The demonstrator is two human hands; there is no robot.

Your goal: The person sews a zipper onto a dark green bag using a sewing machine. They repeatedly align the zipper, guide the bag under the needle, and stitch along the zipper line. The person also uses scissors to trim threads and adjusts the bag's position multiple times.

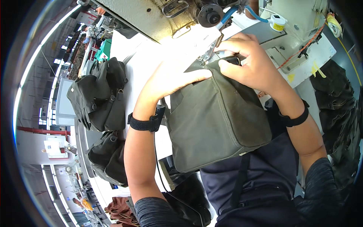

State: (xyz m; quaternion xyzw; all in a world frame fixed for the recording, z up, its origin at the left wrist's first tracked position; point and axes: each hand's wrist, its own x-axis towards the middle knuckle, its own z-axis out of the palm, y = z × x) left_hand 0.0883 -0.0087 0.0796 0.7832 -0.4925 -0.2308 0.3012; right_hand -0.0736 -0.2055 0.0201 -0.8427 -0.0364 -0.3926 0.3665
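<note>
An olive-green fabric bag (204,117) hangs in front of me, its upper end under the needle area of a sewing machine (206,56). My left hand (170,77) holds the bag's upper left part, thumb stretched along the fabric beside the seam; strong lamp glare washes out its other fingers. My right hand (249,62) is closed on the upper right edge of the bag, thumb and curled fingers pinching the fabric close to the machine's foot. The bag's lower end rests against my dark apron (253,178).
Dark green bags (100,96) stand on the white table at left, with another bag (109,157) nearer. Brown fabric (121,210) lies at lower left. More dark bags (334,109) are piled at right. The machine's arm (132,15) spans overhead; a black cable (157,162) runs beside my left forearm.
</note>
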